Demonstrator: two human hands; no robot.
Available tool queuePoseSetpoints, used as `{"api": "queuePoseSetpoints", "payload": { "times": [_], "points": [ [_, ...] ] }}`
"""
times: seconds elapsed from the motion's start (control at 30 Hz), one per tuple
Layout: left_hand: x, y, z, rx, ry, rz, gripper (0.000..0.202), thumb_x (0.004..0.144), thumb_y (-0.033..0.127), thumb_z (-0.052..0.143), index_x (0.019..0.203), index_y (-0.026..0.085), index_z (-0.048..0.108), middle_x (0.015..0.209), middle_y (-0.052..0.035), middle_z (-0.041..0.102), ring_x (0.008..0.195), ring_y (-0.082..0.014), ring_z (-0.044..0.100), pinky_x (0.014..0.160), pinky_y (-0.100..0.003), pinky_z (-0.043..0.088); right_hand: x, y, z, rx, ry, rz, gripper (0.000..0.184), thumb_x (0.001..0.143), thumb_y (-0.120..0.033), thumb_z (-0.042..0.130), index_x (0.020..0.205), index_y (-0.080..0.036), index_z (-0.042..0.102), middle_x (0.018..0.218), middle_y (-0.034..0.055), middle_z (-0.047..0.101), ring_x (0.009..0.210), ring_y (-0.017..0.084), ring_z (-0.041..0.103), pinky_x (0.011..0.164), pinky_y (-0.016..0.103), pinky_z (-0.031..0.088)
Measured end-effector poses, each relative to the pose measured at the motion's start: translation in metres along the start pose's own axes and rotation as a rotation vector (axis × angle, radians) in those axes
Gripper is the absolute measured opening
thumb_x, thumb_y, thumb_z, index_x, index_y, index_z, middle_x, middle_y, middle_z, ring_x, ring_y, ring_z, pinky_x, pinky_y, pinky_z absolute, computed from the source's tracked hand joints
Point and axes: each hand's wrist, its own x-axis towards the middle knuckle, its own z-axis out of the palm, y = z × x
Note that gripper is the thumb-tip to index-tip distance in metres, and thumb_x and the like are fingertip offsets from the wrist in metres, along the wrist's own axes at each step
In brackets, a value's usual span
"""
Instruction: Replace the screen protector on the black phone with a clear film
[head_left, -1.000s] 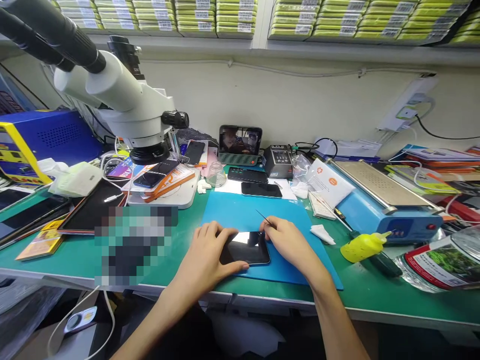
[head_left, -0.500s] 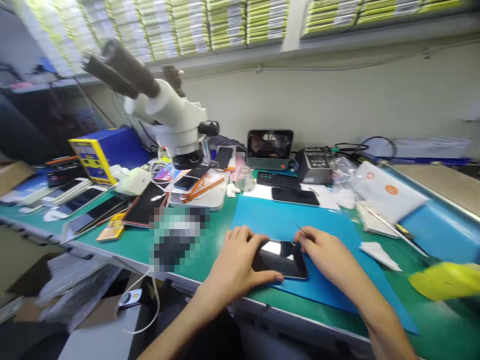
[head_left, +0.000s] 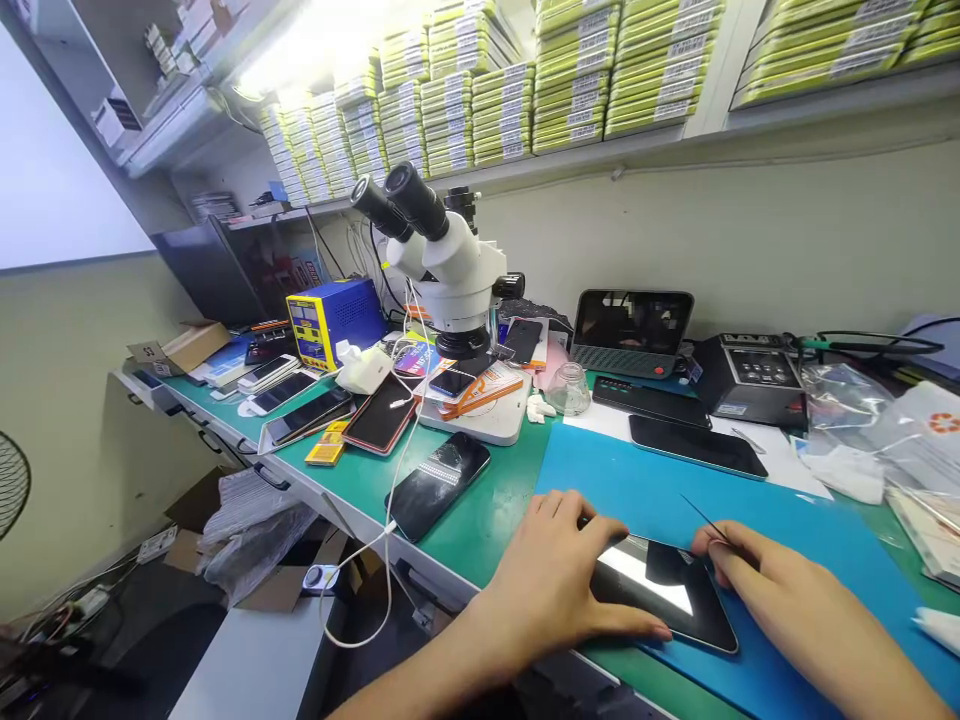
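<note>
A black smartphone (head_left: 664, 590) lies screen up on the blue mat (head_left: 622, 465), its glass reflecting a bright light. My left hand (head_left: 559, 570) is closed around the phone's left end, thumb on the near edge and fingers at the far edge. At the phone's right end, my right hand (head_left: 757, 570) pinches a thin dark pointed tool (head_left: 701, 512). The tool's tip points up and to the left, clear of the phone. Its lower part is hidden in my fingers, so its exact kind does not show.
A stereo microscope (head_left: 450, 265) stands behind to the left. Another phone (head_left: 439, 485) with a white cable (head_left: 405, 455) lies left of my hands. Beyond the mat are a dark phone (head_left: 697, 447), a smart display (head_left: 634, 335), a glass jar (head_left: 568, 388) and a black control unit (head_left: 754, 380).
My view has swung left, so the bench and both hands appear farther right and closer. My left hand still grips the phone, and my right hand still holds the thin tool beside it.
</note>
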Motion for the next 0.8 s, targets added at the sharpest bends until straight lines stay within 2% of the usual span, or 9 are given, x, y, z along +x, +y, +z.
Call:
{"api": "queuePoseSetpoints", "payload": {
  "times": [0.1,0.17,0.2,0.3,0.37,0.47,0.53,0.63,0.8],
  "points": [
    [-0.009,0.004,-0.021,0.08,0.118,0.084,0.086,0.08,0.083,0.079,0.148,0.031,0.066,0.138,-0.0071,0.071,0.129,-0.0276,0.065,0.114,-0.041,0.054,-0.003,0.001,-0.001,0.015,0.006,0.009,0.061,0.064,-0.073,0.03,0.093,-0.031,0.063,0.098,0.0094,0.079,0.1,0.039,0.073,0.091,0.051,0.052],
    [-0.021,-0.006,-0.053,0.213,0.281,0.067,0.066,0.092,0.079,0.069,0.145,0.039,0.066,0.14,-0.0022,0.072,0.132,-0.0247,0.065,0.114,-0.04,0.054,-0.005,0.001,-0.002,0.034,0.017,0.01,0.062,0.065,-0.07,0.029,0.1,-0.031,0.063,0.094,0.0079,0.078,0.097,0.037,0.074,0.089,0.05,0.052],
    [-0.029,-0.017,-0.074,0.246,0.344,0.022,0.054,0.101,0.073,0.061,0.143,0.038,0.066,0.139,-0.0032,0.072,0.131,-0.0248,0.065,0.115,-0.043,0.052,-0.006,0.001,-0.002,0.041,0.029,0.008,0.062,0.066,-0.067,0.03,0.104,-0.03,0.063,0.094,0.0075,0.078,0.096,0.036,0.074,0.088,0.05,0.053],
    [-0.055,-0.075,-0.147,0.392,0.598,-0.257,0.046,0.115,0.054,0.036,0.132,0.026,0.068,0.133,-0.012,0.071,0.128,-0.029,0.063,0.115,-0.052,0.048,-0.011,0.0,0.001,0.056,0.081,0.001,0.067,0.069,-0.06,0.033,0.118,-0.028,0.064,0.097,0.0086,0.079,0.099,0.037,0.076,0.086,0.049,0.054],
    [-0.071,-0.126,-0.195,0.495,0.685,-0.47,0.044,0.116,0.046,0.035,0.132,0.018,0.065,0.133,-0.0155,0.068,0.13,-0.0316,0.062,0.115,-0.058,0.047,-0.013,0.001,0.003,0.054,0.123,-0.004,0.067,0.073,-0.059,0.035,0.124,-0.028,0.066,0.102,0.0107,0.081,0.104,0.04,0.076,0.085,0.051,0.054],
    [-0.09,-0.196,-0.251,0.6,0.56,-0.714,0.038,0.106,0.044,0.067,0.133,0.018,0.067,0.138,-0.0117,0.069,0.131,-0.0317,0.065,0.115,-0.06,0.05,-0.014,0.004,0.007,0.027,0.158,-0.015,0.066,0.077,-0.056,0.036,0.129,-0.027,0.066,0.111,0.0125,0.082,0.109,0.043,0.076,0.085,0.053,0.054],
    [-0.1,-0.23,-0.274,0.645,0.439,-0.815,0.041,0.102,0.041,0.073,0.136,0.018,0.068,0.145,-0.0122,0.067,0.135,-0.0325,0.064,0.115,-0.061,0.052,-0.013,0.007,0.01,0.02,0.168,-0.022,0.066,0.079,-0.054,0.036,0.133,-0.027,0.066,0.115,0.0118,0.082,0.112,0.043,0.076,0.087,0.054,0.055],
    [-0.11,-0.262,-0.291,0.668,0.283,-0.902,0.044,0.102,0.043,0.075,0.137,0.018,0.067,0.143,-0.0118,0.068,0.128,-0.0312,0.068,0.109,-0.057,0.058,-0.011,0.01,0.012,0.017,0.184,-0.04,0.065,0.081,-0.052,0.037,0.134,-0.028,0.067,0.114,0.0114,0.083,0.11,0.043,0.077,0.085,0.053,0.056],
    [-0.113,-0.291,-0.303,0.699,0.143,-0.915,0.044,0.103,0.046,0.073,0.136,0.017,0.068,0.139,-0.0101,0.07,0.123,-0.0309,0.071,0.104,-0.053,0.061,-0.014,0.007,0.01,0.021,0.183,-0.027,0.066,0.081,-0.052,0.037,0.133,-0.027,0.067,0.116,0.0124,0.082,0.114,0.044,0.076,0.087,0.054,0.057]
  ]
}}
